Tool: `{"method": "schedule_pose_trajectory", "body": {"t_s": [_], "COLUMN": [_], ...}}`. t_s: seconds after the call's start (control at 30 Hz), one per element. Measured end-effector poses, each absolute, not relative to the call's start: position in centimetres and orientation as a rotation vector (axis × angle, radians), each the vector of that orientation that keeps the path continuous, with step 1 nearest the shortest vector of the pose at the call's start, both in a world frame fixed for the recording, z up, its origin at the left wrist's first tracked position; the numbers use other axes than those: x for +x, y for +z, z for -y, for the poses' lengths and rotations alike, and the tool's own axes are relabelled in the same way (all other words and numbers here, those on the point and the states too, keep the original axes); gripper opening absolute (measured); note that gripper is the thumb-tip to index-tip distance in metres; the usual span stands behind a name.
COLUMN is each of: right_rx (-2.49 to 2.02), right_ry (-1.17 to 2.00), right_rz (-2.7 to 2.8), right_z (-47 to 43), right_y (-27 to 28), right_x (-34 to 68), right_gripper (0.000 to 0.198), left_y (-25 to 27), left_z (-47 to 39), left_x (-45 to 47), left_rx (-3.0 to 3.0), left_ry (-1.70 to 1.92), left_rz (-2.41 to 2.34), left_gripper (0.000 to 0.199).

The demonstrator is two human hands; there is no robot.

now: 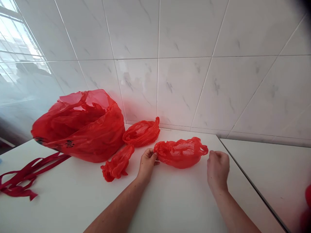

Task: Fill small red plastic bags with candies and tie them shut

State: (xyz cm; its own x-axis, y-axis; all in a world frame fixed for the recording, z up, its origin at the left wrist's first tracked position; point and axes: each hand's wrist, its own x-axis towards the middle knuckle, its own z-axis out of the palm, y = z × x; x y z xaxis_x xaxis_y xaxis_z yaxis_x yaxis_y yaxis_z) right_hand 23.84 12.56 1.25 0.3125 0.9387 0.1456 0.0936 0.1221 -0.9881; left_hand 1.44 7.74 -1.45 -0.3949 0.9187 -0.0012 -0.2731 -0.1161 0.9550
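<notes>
While our left hand [147, 161] pinched the red bag [181, 157] and our right hand [218, 170] curled, grip unclear, we favoured gentle tension.

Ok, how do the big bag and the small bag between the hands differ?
The big bag is bulky; the small bag is slim. The big bag shows dark print; the small bag shows none. The left grip pinches the small bag; the big bag is untouched. Both are red.

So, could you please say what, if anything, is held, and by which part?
The left hand pinches a red bag by its left end; whether the right hand grips its right end is unclear.
</notes>
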Motion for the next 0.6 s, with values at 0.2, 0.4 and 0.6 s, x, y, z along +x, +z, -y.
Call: {"method": "schedule_pose_trajectory", "body": {"t_s": [0.2, 0.4, 0.6], "right_rx": [-1.107, -1.355, -1.508], "right_ry": [0.566, 0.470, 0.361], "right_rz": [1.767, 2.062, 2.173], "right_z": [-9.4, -11.9, -12.5], "right_y": [2.8, -0.1, -1.0], "right_x": [20.5, 19.4, 21.0], "right_gripper": [0.031, 0.018, 0.072], "left_y": [-1.9, -1.7, -2.1], "left_z": [-7.6, -7.8, -8.3], "left_x": [1.6, 1.6, 0.5], "left_rx": [0.804, 0.868, 0.893], "left_ry": [1.635, 1.597, 1.828], "left_rz": [-1.083, -1.095, -1.347], "left_gripper": [0.010, 0.020, 0.021]}}
